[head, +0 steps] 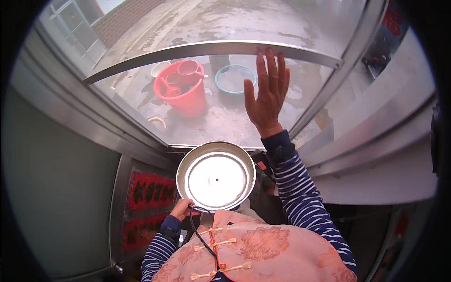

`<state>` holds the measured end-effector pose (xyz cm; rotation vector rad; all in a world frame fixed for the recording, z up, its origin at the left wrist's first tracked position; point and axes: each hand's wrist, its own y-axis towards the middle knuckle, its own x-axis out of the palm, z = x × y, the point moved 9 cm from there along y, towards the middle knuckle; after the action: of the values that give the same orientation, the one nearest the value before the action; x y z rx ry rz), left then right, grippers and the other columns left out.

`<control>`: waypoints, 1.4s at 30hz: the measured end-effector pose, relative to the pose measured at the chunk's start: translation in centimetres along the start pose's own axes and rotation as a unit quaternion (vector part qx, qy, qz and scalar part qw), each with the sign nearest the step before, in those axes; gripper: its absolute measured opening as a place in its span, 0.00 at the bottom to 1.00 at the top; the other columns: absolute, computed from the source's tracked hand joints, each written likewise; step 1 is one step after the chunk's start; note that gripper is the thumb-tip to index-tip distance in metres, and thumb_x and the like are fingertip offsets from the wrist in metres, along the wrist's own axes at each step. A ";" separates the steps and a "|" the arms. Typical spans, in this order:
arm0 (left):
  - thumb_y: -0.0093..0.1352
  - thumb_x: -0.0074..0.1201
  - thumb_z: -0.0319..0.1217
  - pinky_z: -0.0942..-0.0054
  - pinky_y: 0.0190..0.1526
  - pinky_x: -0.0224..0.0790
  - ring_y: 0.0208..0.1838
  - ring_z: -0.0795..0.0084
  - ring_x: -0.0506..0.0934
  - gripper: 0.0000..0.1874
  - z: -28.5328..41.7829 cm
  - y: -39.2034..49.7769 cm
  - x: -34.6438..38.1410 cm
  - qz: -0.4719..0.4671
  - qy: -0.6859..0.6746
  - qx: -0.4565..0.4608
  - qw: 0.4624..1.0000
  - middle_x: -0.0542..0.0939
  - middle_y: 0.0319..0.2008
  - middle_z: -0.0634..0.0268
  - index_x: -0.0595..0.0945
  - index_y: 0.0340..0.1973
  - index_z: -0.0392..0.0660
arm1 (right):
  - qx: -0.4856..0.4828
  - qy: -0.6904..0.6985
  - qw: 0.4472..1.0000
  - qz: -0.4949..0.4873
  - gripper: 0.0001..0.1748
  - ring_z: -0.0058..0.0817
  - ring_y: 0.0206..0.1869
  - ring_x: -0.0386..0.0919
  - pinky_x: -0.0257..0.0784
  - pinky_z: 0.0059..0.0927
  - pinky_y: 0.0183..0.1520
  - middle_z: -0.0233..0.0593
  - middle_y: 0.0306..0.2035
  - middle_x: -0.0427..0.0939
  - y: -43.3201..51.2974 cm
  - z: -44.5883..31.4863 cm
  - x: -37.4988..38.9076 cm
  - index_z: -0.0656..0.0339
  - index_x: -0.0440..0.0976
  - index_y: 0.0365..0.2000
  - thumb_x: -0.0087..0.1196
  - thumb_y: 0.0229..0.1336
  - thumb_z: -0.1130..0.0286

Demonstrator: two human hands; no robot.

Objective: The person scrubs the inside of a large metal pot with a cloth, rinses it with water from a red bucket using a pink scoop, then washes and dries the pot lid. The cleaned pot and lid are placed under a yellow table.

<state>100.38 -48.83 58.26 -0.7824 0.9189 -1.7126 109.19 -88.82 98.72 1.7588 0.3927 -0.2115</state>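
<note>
My left hand [182,208] grips the near left rim of a shiny, round metal basin [217,202] in front of my body. The basin faces up, and a small dark spot marks the middle of its bright bottom. Raised ahead on the right, my right hand [268,95] lies against a glass door with its fingers apart. Its fingertips reach the metal crossbar [197,48] of the door. Through the glass below the bar, a red bucket [188,102] holds dippers, the pale red one [188,67] near its rim. A teal-rimmed round tub [219,84] is just left of my right hand.
Metal door frames [317,102] rise on both sides. Red panels with dark characters [151,190] cover the lower left. Outside lies wet concrete ground [243,21], with a brick wall [119,26] at the far left. A dark cord [197,231] hangs over my pink floral vest.
</note>
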 end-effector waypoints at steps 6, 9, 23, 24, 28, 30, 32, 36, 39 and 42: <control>0.66 0.49 0.26 0.56 0.36 0.87 0.35 0.55 0.85 0.16 11.1 9.0 4.7 -0.023 0.037 -0.012 0.999 0.82 0.37 0.49 0.74 0.47 0.27 | -0.026 0.063 0.998 -0.007 0.34 0.42 0.79 0.49 0.41 0.50 0.78 0.37 0.76 0.56 4.7 9.2 8.8 0.49 0.62 0.70 0.54 0.65 0.63; 0.68 0.49 0.27 0.55 0.35 0.87 0.35 0.53 0.85 0.16 15.9 14.2 7.1 -0.074 0.038 -0.011 0.996 0.82 0.36 0.49 0.75 0.47 0.28 | -0.009 -0.003 0.999 0.032 0.35 0.46 0.78 0.51 0.42 0.51 0.77 0.49 0.75 0.56 5.6 16.6 11.5 0.57 0.60 0.70 0.55 0.64 0.66; 0.63 0.50 0.26 0.64 0.30 0.86 0.33 0.60 0.86 0.28 37.2 27.0 23.7 -0.167 0.227 0.007 0.959 0.82 0.41 0.53 0.69 0.61 0.37 | 0.355 0.449 0.799 -0.183 0.41 0.30 0.75 0.56 0.47 0.36 0.76 0.42 0.75 0.55 6.6 39.4 34.6 0.58 0.48 0.75 0.35 0.75 0.41; 0.62 0.50 0.25 0.61 0.30 0.86 0.33 0.59 0.85 0.29 38.4 28.1 25.1 -0.177 0.230 -0.001 0.957 0.82 0.41 0.53 0.69 0.61 0.37 | 0.343 0.469 0.788 -0.203 0.40 0.31 0.75 0.56 0.49 0.34 0.76 0.44 0.75 0.56 7.3 39.3 36.2 0.61 0.50 0.74 0.36 0.76 0.43; 0.62 0.48 0.23 0.58 0.33 0.85 0.34 0.55 0.85 0.28 42.7 32.1 31.0 -0.177 0.221 0.036 0.958 0.81 0.41 0.50 0.69 0.60 0.35 | 0.296 0.508 0.759 -0.279 0.39 0.31 0.75 0.57 0.50 0.31 0.75 0.45 0.73 0.59 9.3 39.4 40.4 0.64 0.52 0.73 0.36 0.76 0.45; 0.62 0.48 0.23 0.59 0.31 0.85 0.34 0.55 0.85 0.28 45.5 34.4 35.2 -0.185 0.166 0.087 0.965 0.81 0.41 0.49 0.69 0.60 0.35 | 0.245 0.521 0.757 -0.309 0.40 0.31 0.74 0.57 0.50 0.31 0.75 0.44 0.73 0.60 10.3 40.2 42.2 0.64 0.53 0.73 0.36 0.76 0.44; 0.62 0.48 0.23 0.60 0.28 0.85 0.29 0.57 0.85 0.28 47.4 37.1 38.3 -0.163 0.121 0.076 0.976 0.82 0.39 0.49 0.69 0.60 0.35 | 0.193 0.551 0.741 -0.333 0.40 0.32 0.75 0.57 0.50 0.32 0.75 0.44 0.72 0.61 10.7 41.1 43.6 0.65 0.54 0.72 0.36 0.75 0.43; 0.61 0.49 0.27 0.63 0.27 0.84 0.25 0.59 0.85 0.25 51.1 42.0 43.9 -0.141 0.141 0.068 0.977 0.84 0.33 0.50 0.73 0.55 0.32 | 0.195 0.594 0.668 -0.403 0.40 0.37 0.75 0.57 0.51 0.34 0.75 0.48 0.73 0.59 10.5 42.6 47.8 0.64 0.52 0.73 0.37 0.75 0.44; 0.61 0.48 0.27 0.63 0.29 0.84 0.28 0.58 0.86 0.22 54.2 45.0 46.0 -0.121 0.129 0.054 0.983 0.85 0.32 0.48 0.76 0.50 0.29 | 0.131 0.528 0.727 -0.419 0.42 0.43 0.75 0.57 0.51 0.36 0.75 0.53 0.73 0.58 10.3 41.5 50.4 0.63 0.48 0.74 0.39 0.74 0.44; 0.62 0.47 0.28 0.62 0.30 0.84 0.28 0.59 0.86 0.22 56.7 46.4 46.3 -0.093 0.138 0.078 0.983 0.85 0.32 0.49 0.76 0.50 0.31 | 0.077 0.554 0.724 -0.404 0.43 0.50 0.76 0.55 0.51 0.39 0.75 0.59 0.72 0.57 10.8 40.7 51.6 0.65 0.44 0.74 0.42 0.73 0.47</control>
<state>155.84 -115.01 50.41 -0.5475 0.9048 -2.0682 163.74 -122.75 81.32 1.5810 2.0803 0.2554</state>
